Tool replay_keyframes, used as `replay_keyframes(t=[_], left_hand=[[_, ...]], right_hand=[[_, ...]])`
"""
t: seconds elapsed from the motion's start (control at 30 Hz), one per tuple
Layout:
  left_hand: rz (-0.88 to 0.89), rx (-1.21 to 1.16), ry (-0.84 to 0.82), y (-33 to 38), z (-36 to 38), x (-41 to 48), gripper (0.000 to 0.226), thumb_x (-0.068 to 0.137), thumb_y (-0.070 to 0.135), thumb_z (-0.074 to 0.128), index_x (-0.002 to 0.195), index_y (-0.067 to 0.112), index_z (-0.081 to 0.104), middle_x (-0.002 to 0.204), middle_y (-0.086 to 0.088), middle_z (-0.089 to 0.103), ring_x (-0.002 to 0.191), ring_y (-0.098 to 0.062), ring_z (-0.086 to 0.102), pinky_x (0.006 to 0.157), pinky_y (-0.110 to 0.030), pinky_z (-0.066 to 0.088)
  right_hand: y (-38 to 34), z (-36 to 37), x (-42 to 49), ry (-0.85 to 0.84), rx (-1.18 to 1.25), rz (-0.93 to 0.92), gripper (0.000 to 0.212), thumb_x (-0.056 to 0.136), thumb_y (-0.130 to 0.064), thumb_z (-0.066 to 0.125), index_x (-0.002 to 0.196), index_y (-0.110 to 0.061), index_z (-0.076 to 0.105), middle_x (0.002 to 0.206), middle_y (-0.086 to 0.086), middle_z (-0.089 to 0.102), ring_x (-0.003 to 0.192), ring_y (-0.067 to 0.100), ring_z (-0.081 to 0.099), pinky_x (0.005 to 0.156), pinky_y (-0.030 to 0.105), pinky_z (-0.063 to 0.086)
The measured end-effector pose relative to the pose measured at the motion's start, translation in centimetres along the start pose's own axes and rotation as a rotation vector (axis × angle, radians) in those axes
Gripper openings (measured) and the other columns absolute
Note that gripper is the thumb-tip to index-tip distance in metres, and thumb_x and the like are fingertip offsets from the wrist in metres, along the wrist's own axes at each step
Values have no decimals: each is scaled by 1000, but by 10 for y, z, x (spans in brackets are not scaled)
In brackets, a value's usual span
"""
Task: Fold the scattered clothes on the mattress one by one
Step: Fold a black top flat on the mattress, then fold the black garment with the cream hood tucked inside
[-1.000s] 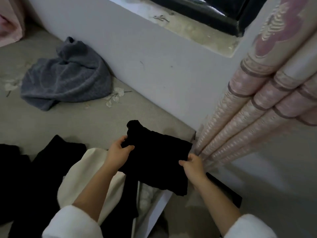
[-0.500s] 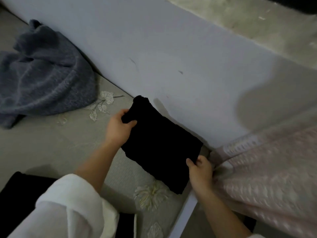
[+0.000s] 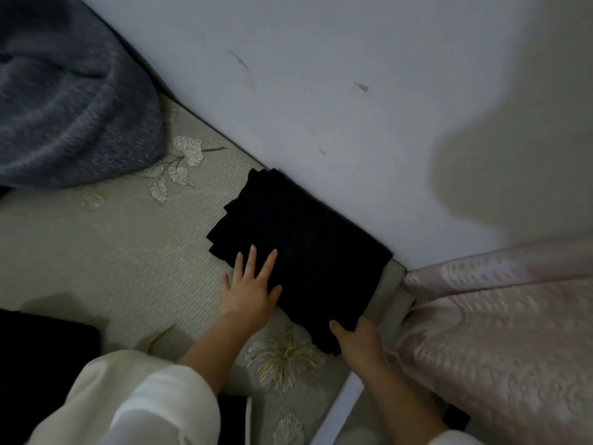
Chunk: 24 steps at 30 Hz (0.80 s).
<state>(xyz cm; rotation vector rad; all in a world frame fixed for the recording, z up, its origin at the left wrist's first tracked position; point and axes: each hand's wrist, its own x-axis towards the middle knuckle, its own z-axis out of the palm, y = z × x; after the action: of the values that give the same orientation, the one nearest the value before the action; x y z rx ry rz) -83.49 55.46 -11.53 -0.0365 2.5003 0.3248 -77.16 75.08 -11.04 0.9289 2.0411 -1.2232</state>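
Black garment [image 3: 305, 248]: now lowered, lying flat against the wall [image 3: 321, 91].
My left hand [image 3: 248, 293]: fingers spread, pressing it.
My right hand [image 3: 357, 343]: pinching its corner farthest from the wall.

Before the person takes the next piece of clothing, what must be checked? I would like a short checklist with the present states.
1. Folded black garment lies flat on the pale patterned mattress: ok.
2. Its edges are aligned: not ok, layers fan out at the far left corner.
3. Left hand is free to lift: ok, straight fingers only press.
4. Right hand is off the cloth: not ok, it pinches the near corner.
5. Next piece is in sight: ok, crumpled grey-blue fuzzy garment, far left.
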Motion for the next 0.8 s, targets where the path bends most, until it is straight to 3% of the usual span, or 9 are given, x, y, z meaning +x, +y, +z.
replay_keyframes(t=[0.13, 0.2, 0.37, 0.47, 0.6, 0.8], left_hand=[[-7, -81, 14, 0, -2, -24, 68, 99, 46, 33, 151, 32, -9, 160, -4, -11, 147, -25, -11, 118, -47, 9], [-34, -220, 94, 0, 0, -45, 69, 100, 41, 36, 152, 25, -6, 161, -4, -4, 148, -23, -2, 119, -43, 13], [-148, -591, 346, -5, 3, -123, 70, 96, 24, 47, 152, 14, 6, 155, -10, 24, 140, -24, 25, 114, -32, 22], [-267, -664, 433, -12, 13, -183, 68, 95, 21, 48, 152, 14, 12, 149, -11, 32, 135, -24, 29, 111, -29, 25], [-418, -760, 564, -26, 34, -261, 65, 95, 17, 50, 150, 16, 15, 149, -3, 31, 133, -14, 26, 105, -12, 14], [-713, -848, 610, -62, 87, -345, 63, 94, 15, 49, 150, 16, 18, 151, -1, 28, 137, -16, 24, 107, -21, 24]], right_hand=[[-9, -10, -17, 203, -230, -164, 44, 88, -28, 67, 115, -5, 40, 98, 4, 54, 94, 27, 60, 74, 36, 51], [-17, -15, -30, 207, -317, -234, 49, 89, -31, 64, 121, -7, 37, 108, 6, 52, 97, 26, 58, 73, 34, 48], [-25, -12, -70, -26, -508, -407, 58, 91, -34, 61, 137, -10, 33, 125, 8, 51, 106, 21, 53, 76, 27, 39], [-21, 0, -95, -216, -552, -424, 50, 92, -32, 60, 132, -12, 37, 122, 7, 54, 100, 18, 54, 75, 28, 42], [-2, 31, -123, -391, -675, -477, 40, 91, -25, 62, 123, -11, 44, 115, 8, 57, 105, 23, 56, 87, 34, 47], [24, 86, -155, -509, -833, -524, 51, 89, -25, 64, 131, -9, 40, 126, 14, 54, 113, 29, 55, 90, 34, 45]])
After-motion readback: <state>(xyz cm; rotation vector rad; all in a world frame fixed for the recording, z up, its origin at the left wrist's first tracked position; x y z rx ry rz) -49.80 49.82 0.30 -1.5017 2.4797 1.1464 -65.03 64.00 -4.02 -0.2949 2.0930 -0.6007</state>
